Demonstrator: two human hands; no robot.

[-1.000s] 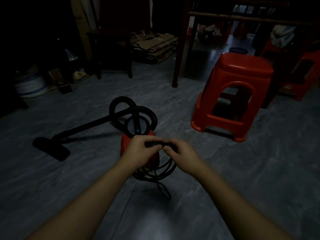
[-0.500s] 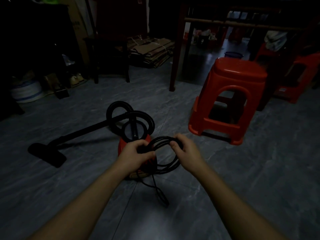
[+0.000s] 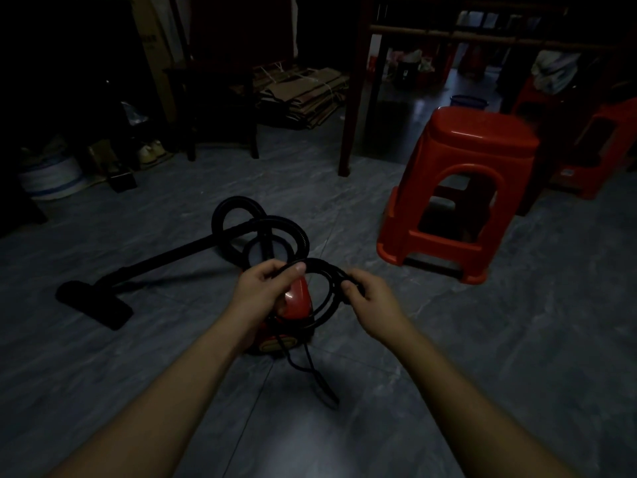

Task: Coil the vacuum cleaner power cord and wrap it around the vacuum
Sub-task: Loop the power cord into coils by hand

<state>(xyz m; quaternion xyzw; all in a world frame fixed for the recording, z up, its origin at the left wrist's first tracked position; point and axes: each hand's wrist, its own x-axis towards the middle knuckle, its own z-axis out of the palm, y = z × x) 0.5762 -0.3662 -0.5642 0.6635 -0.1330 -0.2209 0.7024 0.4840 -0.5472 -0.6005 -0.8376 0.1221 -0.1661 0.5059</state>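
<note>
The hands have drawn apart, opening the bunched cord (image 3: 324,263) into a wide loop just above the red vacuum (image 3: 299,300). The left hand (image 3: 265,288) pinches one side and the right hand (image 3: 370,300) grips the other. A loose tail trails on the floor (image 3: 448,339). Coiling seems nearly done, though the dim light hides detail.

Both bare forearms reach forward — left hand (image 3: 264,288) and right hand (image 3: 372,299) close together, fingers seemingly curled round the cord (image 3: 326,265).

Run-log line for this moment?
stage: coiling | left hand: grips power cord loops | right hand: pinches power cord | vacuum cleaner: on floor, not wrapped
</note>
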